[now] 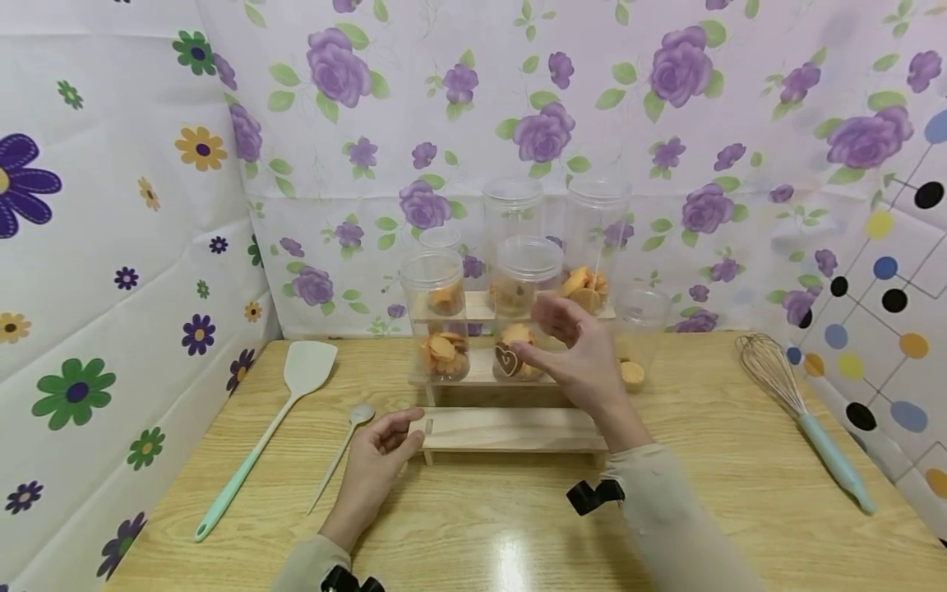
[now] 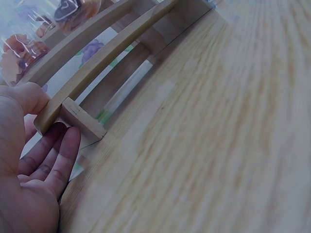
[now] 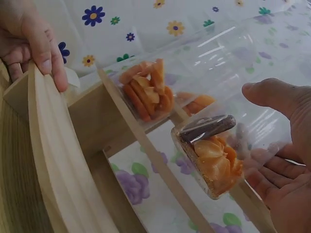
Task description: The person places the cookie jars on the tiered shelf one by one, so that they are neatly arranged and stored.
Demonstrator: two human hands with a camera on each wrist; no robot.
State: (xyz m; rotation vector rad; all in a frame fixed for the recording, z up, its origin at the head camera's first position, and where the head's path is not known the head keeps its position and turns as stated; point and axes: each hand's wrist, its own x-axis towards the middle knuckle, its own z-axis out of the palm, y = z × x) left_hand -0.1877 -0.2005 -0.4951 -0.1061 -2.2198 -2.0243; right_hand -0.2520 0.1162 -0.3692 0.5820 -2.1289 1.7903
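Note:
A three-step wooden display rack (image 1: 510, 429) stands on the table. At its lowest step's left end, my left hand (image 1: 381, 460) holds the board, thumb on top and fingers below, as the left wrist view shows. On the middle step are two clear jars: a left jar (image 1: 438, 329) of orange cookies and a right jar (image 1: 527, 271) with a brown heart-shaped cookie in front. My right hand (image 1: 584, 358) is beside the right jar, thumb and fingers spread wide apart. In the right wrist view, that jar (image 3: 209, 160) lies between thumb and fingers; whether they touch it is unclear.
On the top step stand tall clear jars (image 1: 598, 222) with cookies. Another clear jar (image 1: 642, 329) is right of the rack. A spatula (image 1: 274, 427) and a small spoon (image 1: 344, 448) lie at left, a whisk (image 1: 806, 419) at right. Patterned cloth (image 1: 473, 107) hangs behind.

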